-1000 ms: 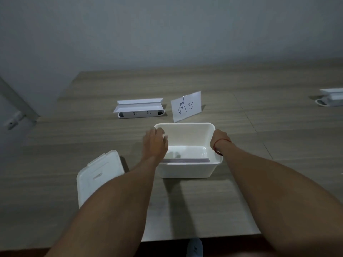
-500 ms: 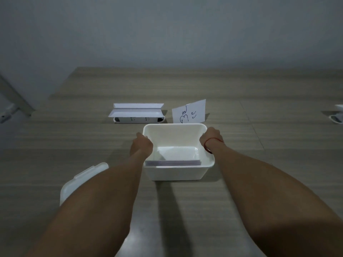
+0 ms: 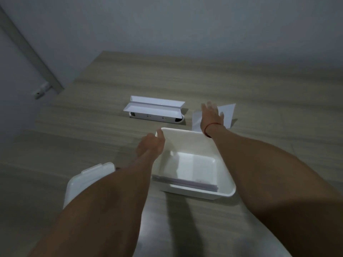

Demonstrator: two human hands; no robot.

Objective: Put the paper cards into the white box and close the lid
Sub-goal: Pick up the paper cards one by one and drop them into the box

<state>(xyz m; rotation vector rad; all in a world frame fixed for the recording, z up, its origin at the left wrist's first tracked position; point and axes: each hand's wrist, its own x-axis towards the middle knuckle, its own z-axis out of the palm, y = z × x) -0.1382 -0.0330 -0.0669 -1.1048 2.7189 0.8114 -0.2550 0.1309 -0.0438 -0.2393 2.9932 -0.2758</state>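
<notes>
The white box (image 3: 225, 186) stands open on the wooden table, with a stack of paper cards (image 3: 185, 183) lying inside against its near wall. My left hand (image 3: 151, 146) grips the box's far left rim. My right hand (image 3: 211, 115) is stretched out beyond the box with its fingers spread, in front of a white paper card (image 3: 227, 113) that stands behind the box; whether it touches the card I cannot tell. The white lid (image 3: 87, 178) lies on the table left of the box, partly hidden by my left forearm.
A white power strip under a folded white cover (image 3: 155, 110) lies behind the box to the left. The wooden table (image 3: 259, 86) reaches back to a grey wall. A grey post with a small white fitting (image 3: 39, 91) stands at the far left.
My right hand has left the box's right rim and reached forward to the standing card with fingers spread. The view has tilted and swung right. My left hand stays on the box.
</notes>
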